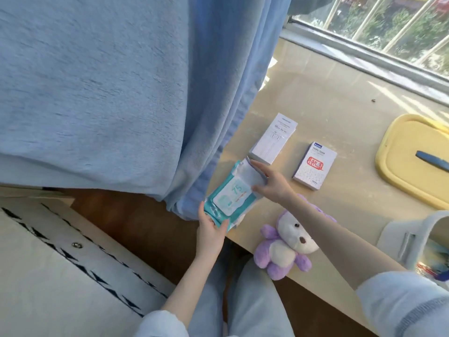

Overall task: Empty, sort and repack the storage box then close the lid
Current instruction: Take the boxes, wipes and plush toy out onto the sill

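Observation:
A teal and white pack of wet wipes (229, 198) lies at the left end of the beige table, partly over its edge. My left hand (211, 228) grips the pack's near end. My right hand (272, 182) pinches its far end, where a white flap sticks up. Just beyond stands a long white carton (272, 139) and to its right a small white box with a red stamp (314, 166). The yellow storage-box lid (413, 156) lies at the right, a dark blue handle on it. The pale storage box (410, 235) shows at the right edge, contents mostly hidden.
A purple and white plush toy (285, 246) lies near the table's front edge under my right forearm. A blue curtain (121, 93) hangs close on the left and touches the table end. A window with bars (388, 27) runs along the back.

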